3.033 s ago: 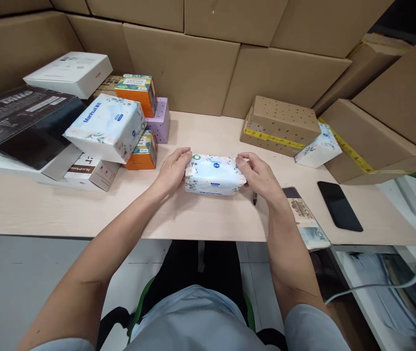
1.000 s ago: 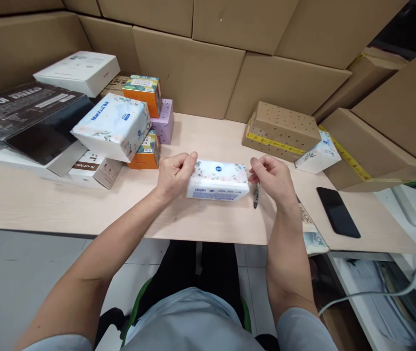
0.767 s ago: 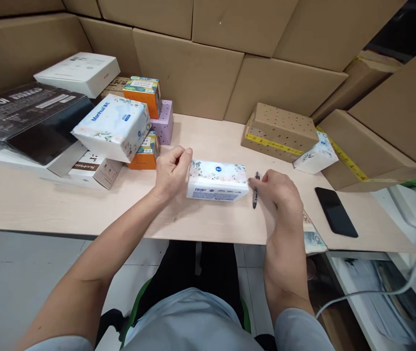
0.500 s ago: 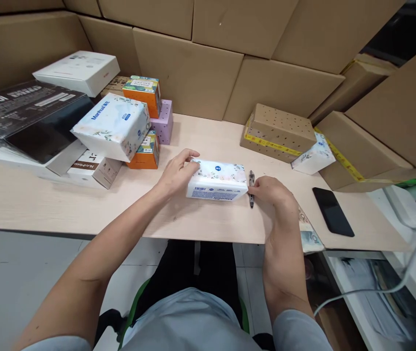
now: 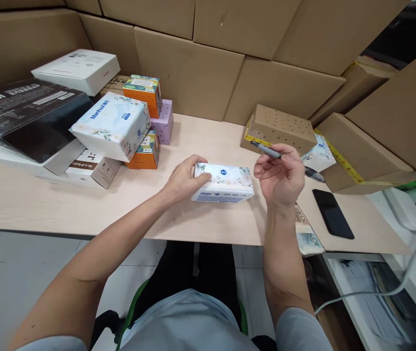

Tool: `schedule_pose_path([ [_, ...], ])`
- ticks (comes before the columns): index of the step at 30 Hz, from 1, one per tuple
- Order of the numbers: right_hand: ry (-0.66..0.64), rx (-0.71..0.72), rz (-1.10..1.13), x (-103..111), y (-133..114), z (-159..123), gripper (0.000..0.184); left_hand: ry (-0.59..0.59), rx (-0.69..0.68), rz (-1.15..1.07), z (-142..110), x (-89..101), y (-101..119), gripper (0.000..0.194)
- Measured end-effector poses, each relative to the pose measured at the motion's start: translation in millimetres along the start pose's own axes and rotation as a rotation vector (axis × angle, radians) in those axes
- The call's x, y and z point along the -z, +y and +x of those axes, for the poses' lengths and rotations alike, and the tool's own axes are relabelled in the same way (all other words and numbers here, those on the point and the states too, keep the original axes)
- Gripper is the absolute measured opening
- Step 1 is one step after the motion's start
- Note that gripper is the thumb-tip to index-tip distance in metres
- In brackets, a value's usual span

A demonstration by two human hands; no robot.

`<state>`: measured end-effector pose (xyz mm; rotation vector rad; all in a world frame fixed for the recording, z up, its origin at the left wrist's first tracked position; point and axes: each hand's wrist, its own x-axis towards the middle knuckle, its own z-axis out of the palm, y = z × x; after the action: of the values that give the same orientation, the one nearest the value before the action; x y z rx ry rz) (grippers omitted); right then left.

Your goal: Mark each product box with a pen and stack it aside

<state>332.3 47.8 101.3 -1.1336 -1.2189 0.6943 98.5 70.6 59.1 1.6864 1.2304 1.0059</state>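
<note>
A white floral tissue pack [image 5: 226,176] lies on its side near the middle of the desk, printed panel toward me. My left hand [image 5: 188,179] grips its left end, thumb on top and fingers round the back. Raised to the right of the pack, my right hand [image 5: 281,170] is closed on a grey pen [image 5: 266,149]. The pen's tip points to the upper left, and part of it is hidden by the fingers. Between my right hand and the pack there is a small gap.
At the left are a tissue pack [image 5: 114,122] on boxes, orange boxes [image 5: 147,153], a purple box [image 5: 164,123] and a black box [image 5: 35,114]. A perforated carton [image 5: 281,126], a phone [image 5: 332,213] and banknotes [image 5: 308,236] lie right. Cardboard walls [image 5: 186,73] stand behind.
My right hand has picked the pen up off the desk and lifted it, turning palm up. The tissue pack has shifted slightly right with my left hand on it.
</note>
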Motion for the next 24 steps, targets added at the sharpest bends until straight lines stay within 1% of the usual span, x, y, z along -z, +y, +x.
schedule_pose_path([
  [2, -0.121, 0.003, 0.058, -12, -4, -6, 0.037, -0.003, 0.001, -0.005, -1, -0.5, 2, 0.035],
  [4, -0.193, 0.009, 0.065, -22, -5, -11, 0.037, -0.003, -0.004, -0.01, -1, -0.5, 3, 0.034],
  [5, -0.203, 0.006, 0.044, -26, -4, -14, 0.037, -0.003, -0.008, -0.012, -1, -0.5, 3, 0.033],
  [7, -0.182, -0.014, 0.0, -31, -2, -18, 0.035, 0.0, -0.015, -0.017, -1, -0.6, 3, 0.032],
  [10, -0.16, -0.034, -0.055, -32, 1, -21, 0.033, 0.003, -0.018, -0.012, 0, -1.1, 3, 0.031],
  [16, -0.235, 0.016, -0.201, -29, 2, -23, 0.025, 0.008, -0.035, -0.002, 0, -2.4, 1, 0.03],
  [20, -0.263, 0.043, -0.232, -30, 1, -23, 0.023, 0.007, -0.029, -0.001, 1, -2.5, 1, 0.031],
  [24, -0.295, 0.066, -0.321, -32, 0, -22, 0.022, 0.005, -0.023, -0.001, 0, -2.2, 2, 0.031],
])
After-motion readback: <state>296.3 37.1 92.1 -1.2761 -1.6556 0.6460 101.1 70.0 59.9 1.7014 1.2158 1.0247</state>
